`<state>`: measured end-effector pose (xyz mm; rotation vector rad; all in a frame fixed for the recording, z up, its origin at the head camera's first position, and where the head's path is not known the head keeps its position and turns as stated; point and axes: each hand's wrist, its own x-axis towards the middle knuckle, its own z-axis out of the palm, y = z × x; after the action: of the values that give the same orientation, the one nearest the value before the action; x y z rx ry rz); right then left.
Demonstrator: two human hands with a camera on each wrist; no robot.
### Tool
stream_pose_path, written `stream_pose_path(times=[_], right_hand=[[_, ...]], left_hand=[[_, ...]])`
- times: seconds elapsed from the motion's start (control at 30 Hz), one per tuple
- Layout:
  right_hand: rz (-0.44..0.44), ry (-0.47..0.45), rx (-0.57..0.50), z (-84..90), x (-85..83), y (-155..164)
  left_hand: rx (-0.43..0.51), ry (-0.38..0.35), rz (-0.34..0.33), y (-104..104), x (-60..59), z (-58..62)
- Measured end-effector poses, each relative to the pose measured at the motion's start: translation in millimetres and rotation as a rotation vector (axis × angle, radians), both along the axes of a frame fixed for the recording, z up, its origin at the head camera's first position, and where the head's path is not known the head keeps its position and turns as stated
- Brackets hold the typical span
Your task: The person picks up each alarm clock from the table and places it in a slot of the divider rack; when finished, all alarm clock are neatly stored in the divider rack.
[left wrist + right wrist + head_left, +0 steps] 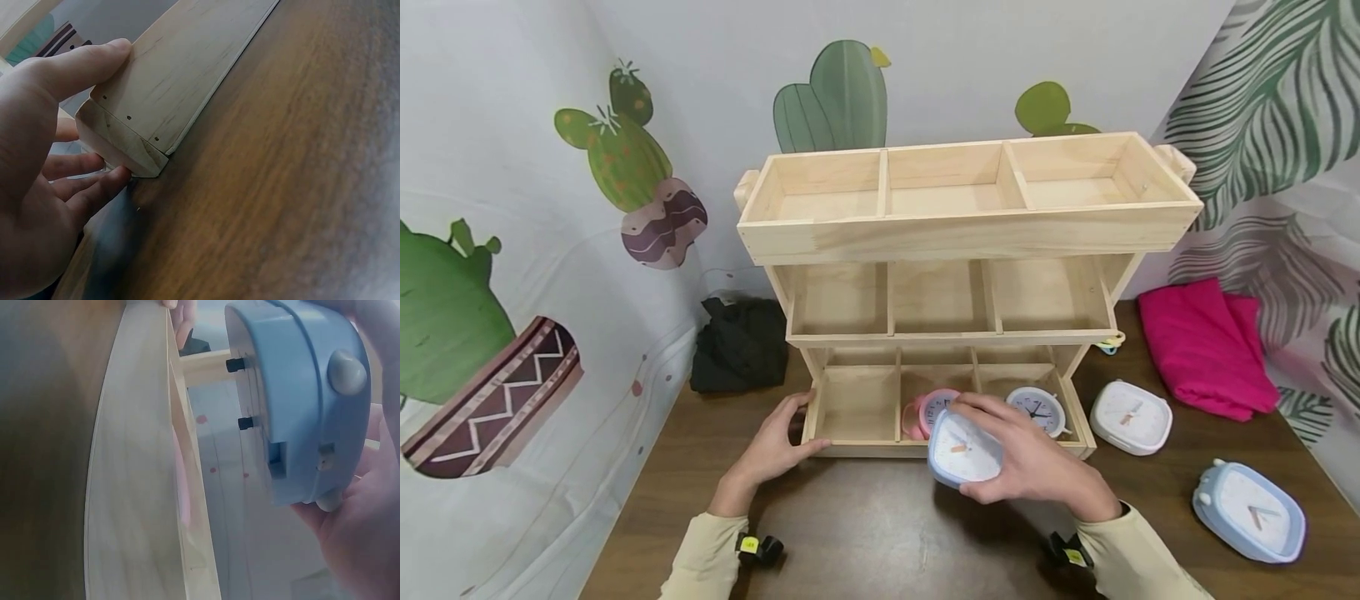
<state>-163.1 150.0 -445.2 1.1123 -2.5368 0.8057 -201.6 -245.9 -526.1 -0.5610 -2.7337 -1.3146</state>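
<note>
A blue square alarm clock (964, 448) with a white face is gripped in my right hand (1026, 450), tilted just in front of the wooden rack's bottom tray (861, 447). In the right wrist view, the clock's side (294, 400) shows, with black knobs on its back and round light feet. My left hand (778, 442) holds the tray's front left corner, thumb at the front board (181, 69) and fingers round the side. Inside the tray, a pink round alarm clock (934, 408) lies in the middle compartment, partly hidden, and a white round clock (1036, 410) in the right one.
Two upper tiers of the rack (970, 237) overhang the bottom tray. To the right lie a white square clock (1131, 417), another blue clock (1251, 511) and a folded pink cloth (1206, 350). A black cloth bundle (740, 344) sits at the left on the brown table (880, 533).
</note>
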Motion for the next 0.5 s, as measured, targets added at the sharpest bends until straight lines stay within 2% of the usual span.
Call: stream_pose_path(times=[0.5], right_hand=[[0.076,-0.066,0.013,10.7,-18.1,-31.8]], left_hand=[[0.009,0.0,-0.005,1.2,-1.2,-0.3]])
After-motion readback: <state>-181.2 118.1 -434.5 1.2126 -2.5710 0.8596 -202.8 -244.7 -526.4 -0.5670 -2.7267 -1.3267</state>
